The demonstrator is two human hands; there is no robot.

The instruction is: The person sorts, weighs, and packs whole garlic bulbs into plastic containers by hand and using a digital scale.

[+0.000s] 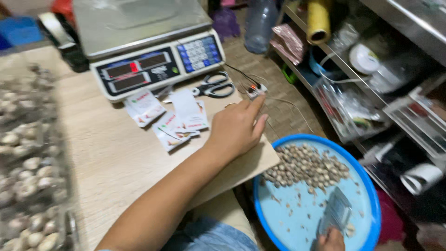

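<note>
The left hand lies on the light wooden table top, near its right edge, with the fingers loosely stretched forward and holding nothing. The index finger points toward a small white device with a red light, and its tip is touching this device or is just beside it; I cannot tell which. Thin dark wires run from the device across the table.

The right hand is visible only a little at the bottom edge of the picture. It is closed around a clear plastic scoop-like container, which rests inside a round blue plastic basin. In the far part of the basin lies a heap of small brown and grey nuts or seeds, near the container but apart from it.

Just to the left of the left hand several small white paper packets with red print lie on the table. Behind them are black-handled scissors and a grey electronic weighing scale with a blue keypad. At the far left, blurred clear bags of pale round pieces are stacked. On the right stands a metal shelf with mixed goods.
</note>
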